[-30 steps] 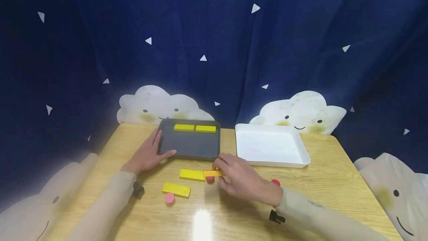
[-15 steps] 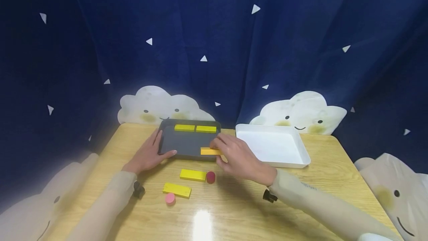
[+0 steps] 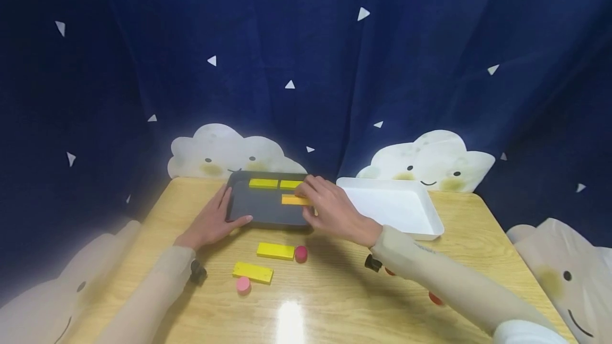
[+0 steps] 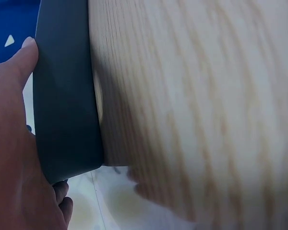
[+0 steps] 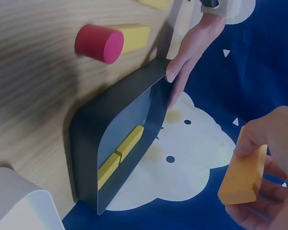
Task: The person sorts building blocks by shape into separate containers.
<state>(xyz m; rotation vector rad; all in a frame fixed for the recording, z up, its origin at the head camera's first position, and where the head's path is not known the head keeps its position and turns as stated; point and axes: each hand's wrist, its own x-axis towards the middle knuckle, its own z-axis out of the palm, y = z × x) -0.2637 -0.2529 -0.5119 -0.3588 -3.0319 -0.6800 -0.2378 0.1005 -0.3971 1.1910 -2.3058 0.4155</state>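
My right hand [image 3: 332, 209] pinches an orange rectangular block [image 3: 294, 200] between thumb and fingers, over the right part of a dark grey tray [image 3: 262, 211]. In the right wrist view the orange block [image 5: 245, 175] juts out beyond the fingertips. Two yellow blocks [image 3: 263, 183] lie end to end along the tray's back wall; the right hand partly covers the right one. My left hand [image 3: 210, 221] rests spread at the tray's front left corner, its thumb along the front rim and straight fingers against the left side. The left wrist view shows the thumb at the dark tray wall [image 4: 65, 96].
Two more yellow blocks [image 3: 275, 250] lie on the wooden table [image 3: 215, 312] before the tray. Beside them stand a crimson cylinder [image 3: 300, 254] and a pink cylinder [image 3: 243, 285]. Red pieces [image 3: 435, 298] show around the right sleeve. A white tray [image 3: 389, 208] stands to the right.
My right hand has lifted the orange block from near the crimson cylinder and carried it away from me, over the grey tray. The left hand has stayed at the tray's corner.
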